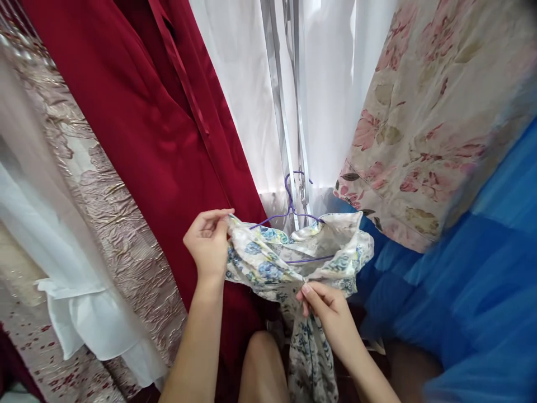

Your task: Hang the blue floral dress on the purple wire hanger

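Observation:
A white dress with blue and green flowers (264, 263) hangs on a purple hanger (290, 208) in front of me. Its neckline gapes, and the lower bar of the hanger shows through it. My left hand (208, 240) pinches the fabric at the left shoulder, drawing that edge outward. At the front middle of the neckline, my right hand (321, 299) grips the dress between thumb and fingertips, just under a small dark fastening. Below it the skirt hangs down in narrow folds.
Garments surround the work: a dark red satin gown (146, 123) and a textured pink-gold one (121, 207) at left, a pink floral fabric (419, 134) and blue tulle (453, 291) at right. White cloth (235, 73) and metal poles (285, 123) stand behind. My knee (263, 364) shows below.

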### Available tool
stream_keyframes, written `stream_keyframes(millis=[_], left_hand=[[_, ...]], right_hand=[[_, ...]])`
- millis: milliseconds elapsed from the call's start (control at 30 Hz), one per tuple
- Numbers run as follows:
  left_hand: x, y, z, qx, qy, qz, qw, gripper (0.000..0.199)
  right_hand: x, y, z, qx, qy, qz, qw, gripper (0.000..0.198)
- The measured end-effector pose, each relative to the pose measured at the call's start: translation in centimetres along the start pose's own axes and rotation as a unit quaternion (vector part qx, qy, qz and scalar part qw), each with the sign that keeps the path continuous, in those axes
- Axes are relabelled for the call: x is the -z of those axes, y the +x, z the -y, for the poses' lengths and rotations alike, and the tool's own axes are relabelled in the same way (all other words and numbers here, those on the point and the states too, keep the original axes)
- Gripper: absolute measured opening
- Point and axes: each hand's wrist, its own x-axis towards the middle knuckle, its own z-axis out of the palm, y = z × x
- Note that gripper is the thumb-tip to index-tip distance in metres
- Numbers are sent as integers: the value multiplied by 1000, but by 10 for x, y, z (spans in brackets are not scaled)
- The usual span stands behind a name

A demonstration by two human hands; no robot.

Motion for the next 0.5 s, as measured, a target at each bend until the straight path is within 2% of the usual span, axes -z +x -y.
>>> stream_keyframes(millis=[67, 133, 200, 367, 500], left_hand=[[13, 2, 26, 94, -63, -60, 992, 15], [24, -6, 52, 207, -122, -109, 965, 21], [30, -23, 75, 287, -157, -134, 935, 23], [37, -68, 108, 365, -191, -158, 897, 22], [49, -88, 114, 368, -196, -188, 889, 27]], right_hand=[[-1, -7, -1, -22, 7, 21, 1000, 43], [-4, -12, -2, -34, 8, 38, 999, 43], [-7, -15, -5, -34, 7, 42, 998, 42], [-6, -20, -19, -46, -4, 20, 999, 41], [-3, -27, -26, -49, -46, 30, 997, 39]])
